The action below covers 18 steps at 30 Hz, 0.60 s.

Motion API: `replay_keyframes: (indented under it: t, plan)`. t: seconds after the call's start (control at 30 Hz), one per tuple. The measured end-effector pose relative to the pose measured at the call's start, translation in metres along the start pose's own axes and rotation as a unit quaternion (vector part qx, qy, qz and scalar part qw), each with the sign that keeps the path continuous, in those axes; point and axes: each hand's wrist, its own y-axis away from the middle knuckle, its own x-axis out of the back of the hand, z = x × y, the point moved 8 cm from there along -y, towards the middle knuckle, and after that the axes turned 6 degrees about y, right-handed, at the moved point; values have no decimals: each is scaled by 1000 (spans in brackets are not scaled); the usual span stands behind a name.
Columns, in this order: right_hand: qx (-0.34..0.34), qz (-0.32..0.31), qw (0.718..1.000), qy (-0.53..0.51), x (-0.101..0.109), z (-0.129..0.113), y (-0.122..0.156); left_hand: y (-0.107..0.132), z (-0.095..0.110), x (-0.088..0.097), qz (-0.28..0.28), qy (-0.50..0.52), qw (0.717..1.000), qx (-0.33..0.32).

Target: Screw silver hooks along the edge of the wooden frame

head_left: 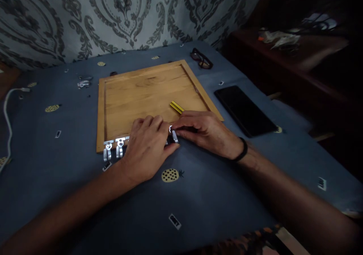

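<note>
A pale wall covering with large dark damask motifs fills the background [121, 13], and in front of it a desk [204, 209] wears a blue-grey cloth printed with yellow pineapples. Off to the right, in shadow, stands a dark reddish piece of furniture [317, 54] with clutter on top. A framed wooden board [141, 100] lies flat on the desk, its near edge toward the person. Along that edge runs a silver hook rail [113, 140], its middle hidden; two hooks show at the left end, one at the right.

A black phone [245, 111] lies right of the board. The left hand [149, 145] rests over the middle of the rail, fingers curled; how tightly its grip closes cannot be told. The right hand [208, 134], black band at its wrist, brings thumb and forefinger close together at the rail's right end; whether that grip pinches anything is unclear.

A white cable [8, 122] lies at far left, dark-framed glasses [201, 58] beyond the board's far right corner. A yellow-and-black object [177, 107] juts past the right hand; small metal pieces [84, 83] lie left of the board.
</note>
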Motion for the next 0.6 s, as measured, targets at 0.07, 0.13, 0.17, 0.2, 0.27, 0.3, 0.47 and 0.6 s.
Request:
replay_keyframes:
  t: [0.07,0.13,0.17,0.2,0.27,0.3,0.47,0.6]
  plan:
    - [6,8,1000,7,0,0,0,0,0,0,1,-1,1000,0]
    - [7,12,1000,16,-1,0,0,0,0,0,3,-3,1000,2]
    - [7,15,1000,18,-1,0,0,-1,0,0,3,-3,1000,3]
    - [6,15,1000,20,-2,0,0,-1,0,0,4,-4,1000,3]
    - [6,15,1000,23,-2,0,1,-1,-1,0,5,-5,1000,4]
    - [6,15,1000,25,-3,0,1,-1,-1,1,6,-5,1000,3]
    - [-10,13,1000,18,-1,1,1,0,-1,1,6,-11,1000,1]
    - [-46,-3,999,-13,2,6,1,0,0,1,2,-14,1000,4]
